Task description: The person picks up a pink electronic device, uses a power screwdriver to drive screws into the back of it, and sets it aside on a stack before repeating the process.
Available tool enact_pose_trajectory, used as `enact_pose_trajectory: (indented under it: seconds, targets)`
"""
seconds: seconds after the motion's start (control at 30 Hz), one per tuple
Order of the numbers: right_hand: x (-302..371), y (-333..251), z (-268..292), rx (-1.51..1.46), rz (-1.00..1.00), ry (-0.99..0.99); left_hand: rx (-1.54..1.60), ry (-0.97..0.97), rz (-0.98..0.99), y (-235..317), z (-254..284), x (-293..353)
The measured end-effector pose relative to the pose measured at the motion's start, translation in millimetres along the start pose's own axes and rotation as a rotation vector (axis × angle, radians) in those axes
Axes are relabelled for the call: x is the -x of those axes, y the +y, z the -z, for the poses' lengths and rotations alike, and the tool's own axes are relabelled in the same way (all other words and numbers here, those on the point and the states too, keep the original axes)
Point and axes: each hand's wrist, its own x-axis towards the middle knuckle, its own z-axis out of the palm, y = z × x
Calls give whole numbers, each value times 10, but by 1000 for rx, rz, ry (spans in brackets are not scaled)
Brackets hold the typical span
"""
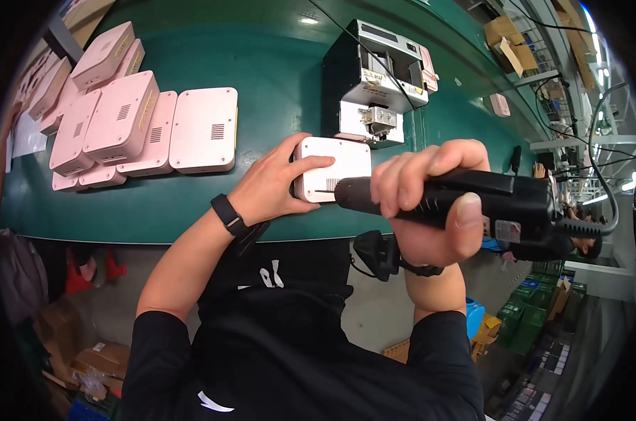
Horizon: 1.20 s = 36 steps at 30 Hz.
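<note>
My left hand (272,179) steadies a pale pink plastic box (349,151) that lies flat near the front edge of the green table. Its thumb and fingers span the box's left end, and the index finger rests on top. In my right hand (437,196) is a corded black electric screwdriver (497,193), fingers wrapped round its body. The driver lies almost level in view, its nose over the near side of the box beside the vent slots. Whether a tip touches a screw hole is hard to make out.
Several similar pink boxes (204,130) are stacked on the left of the green table (276,70). Behind my work stands a black-and-silver screw feeder (385,77). The driver's cord (616,161) loops up at the right. A small pink piece (500,105) lies far right.
</note>
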Motion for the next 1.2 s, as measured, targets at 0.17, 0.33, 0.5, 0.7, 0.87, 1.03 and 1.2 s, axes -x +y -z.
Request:
enact_pose_trajectory:
  seconds: [0.17, 0.33, 0.5, 0.7, 0.87, 1.03, 1.2]
  targets:
    - [26, 52, -6, 42, -2, -14, -11, 16, -57, 64, 15, -42]
    - [159, 149, -67, 203, 23, -1, -63, 45, -54, 64, 6, 83]
    - [33, 123, 59, 263, -8, 3, -47, 45, -51, 85, -15, 38]
    - [-60, -71, 19, -9, -35, 16, -28, 31, -28, 58, -33, -101]
    - [-5, 74, -22, -12, -72, -10, -20, 17, -9, 37, -28, -7]
    - [42, 128, -61, 35, -88, -14, -24, 33, -26, 38, -21, 11]
    - [104, 111, -87, 80, -131, -33, -50, 32, -22, 68, -35, 15]
